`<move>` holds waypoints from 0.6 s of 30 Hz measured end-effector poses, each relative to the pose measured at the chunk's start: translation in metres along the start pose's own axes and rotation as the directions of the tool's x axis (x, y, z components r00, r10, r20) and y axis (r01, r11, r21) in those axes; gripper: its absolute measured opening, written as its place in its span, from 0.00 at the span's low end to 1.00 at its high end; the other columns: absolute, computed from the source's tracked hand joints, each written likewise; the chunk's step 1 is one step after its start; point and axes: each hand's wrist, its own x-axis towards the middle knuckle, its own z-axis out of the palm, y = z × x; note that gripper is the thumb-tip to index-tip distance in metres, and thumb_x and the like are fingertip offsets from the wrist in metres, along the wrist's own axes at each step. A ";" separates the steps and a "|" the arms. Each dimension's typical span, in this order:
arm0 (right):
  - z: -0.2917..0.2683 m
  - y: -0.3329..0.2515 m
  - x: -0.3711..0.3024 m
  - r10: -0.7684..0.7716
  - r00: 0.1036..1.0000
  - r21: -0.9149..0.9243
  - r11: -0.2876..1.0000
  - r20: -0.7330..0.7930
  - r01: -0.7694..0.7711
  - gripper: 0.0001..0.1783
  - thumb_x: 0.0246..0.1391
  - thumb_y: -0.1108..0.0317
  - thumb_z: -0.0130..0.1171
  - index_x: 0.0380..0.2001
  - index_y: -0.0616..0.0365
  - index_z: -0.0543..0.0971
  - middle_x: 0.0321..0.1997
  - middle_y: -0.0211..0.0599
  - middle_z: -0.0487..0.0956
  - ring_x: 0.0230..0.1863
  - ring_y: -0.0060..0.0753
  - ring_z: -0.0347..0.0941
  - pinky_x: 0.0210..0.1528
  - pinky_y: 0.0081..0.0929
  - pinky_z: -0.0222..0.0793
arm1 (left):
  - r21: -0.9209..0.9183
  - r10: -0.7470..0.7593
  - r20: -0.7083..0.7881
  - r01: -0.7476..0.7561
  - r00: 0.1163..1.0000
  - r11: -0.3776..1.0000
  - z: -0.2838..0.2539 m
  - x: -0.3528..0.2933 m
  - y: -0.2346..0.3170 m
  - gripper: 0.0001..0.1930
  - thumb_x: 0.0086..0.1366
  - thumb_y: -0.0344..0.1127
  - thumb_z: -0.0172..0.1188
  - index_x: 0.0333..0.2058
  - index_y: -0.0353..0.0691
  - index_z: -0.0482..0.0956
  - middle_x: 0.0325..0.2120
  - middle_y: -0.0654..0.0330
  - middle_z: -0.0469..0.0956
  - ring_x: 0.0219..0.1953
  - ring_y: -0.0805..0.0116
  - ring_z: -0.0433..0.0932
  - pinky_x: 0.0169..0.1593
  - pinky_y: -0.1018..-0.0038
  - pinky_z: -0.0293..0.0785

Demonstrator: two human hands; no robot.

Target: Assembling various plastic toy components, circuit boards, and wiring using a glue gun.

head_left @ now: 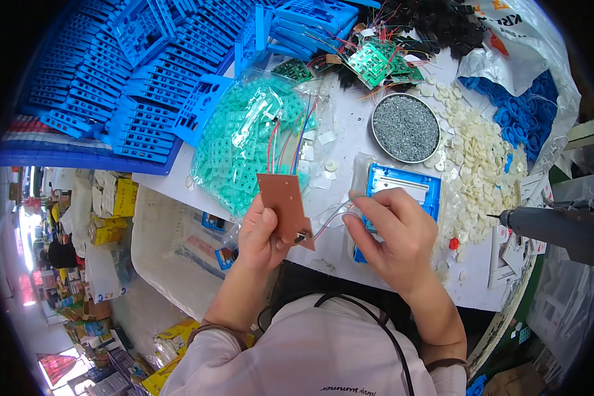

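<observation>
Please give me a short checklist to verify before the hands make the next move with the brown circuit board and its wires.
1. Left hand holds the brown circuit board firmly by its lower edge: ok.
2. Right hand pinches the thin white wires that run from the board: ok.
3. Wires free of knots: cannot tell, too thin to see.
4. Blue housing lies on the white table just behind the right hand, within reach: ok.
5. Round tin of small grey screws stands upright behind the housing: ok.
6. Electric screwdriver lies at the right, tip pointing toward the hands: ok, but mind it.
</observation>
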 end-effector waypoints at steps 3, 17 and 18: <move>0.008 0.003 -0.003 0.005 0.999 0.078 0.997 0.038 -0.008 0.10 0.45 0.71 0.72 0.33 0.54 0.85 0.29 0.32 0.77 0.24 0.33 0.74 0.24 0.29 0.68 | 0.054 0.098 0.014 -0.099 0.995 0.994 0.015 0.005 -0.001 0.21 0.72 0.56 0.54 0.51 0.48 0.68 0.24 0.63 0.70 0.20 0.74 0.69 0.21 0.77 0.65; 0.037 -0.001 -0.017 0.218 0.807 0.582 0.592 0.549 -0.557 0.14 0.59 0.66 0.63 0.48 0.55 0.79 0.26 0.37 0.80 0.19 0.31 0.72 0.23 0.28 0.65 | -0.079 0.039 -0.010 -0.040 0.999 0.996 -0.003 0.001 0.007 0.23 0.76 0.60 0.41 0.54 0.51 0.69 0.33 0.53 0.80 0.31 0.63 0.79 0.30 0.69 0.74; 0.039 -0.003 -0.019 0.215 0.787 0.612 0.523 0.579 -0.593 0.17 0.59 0.66 0.63 0.51 0.54 0.78 0.24 0.36 0.80 0.18 0.31 0.71 0.23 0.28 0.64 | -0.062 0.059 -0.030 -0.061 0.998 0.996 -0.002 0.002 0.006 0.23 0.77 0.60 0.40 0.54 0.51 0.70 0.32 0.54 0.79 0.32 0.63 0.78 0.31 0.68 0.75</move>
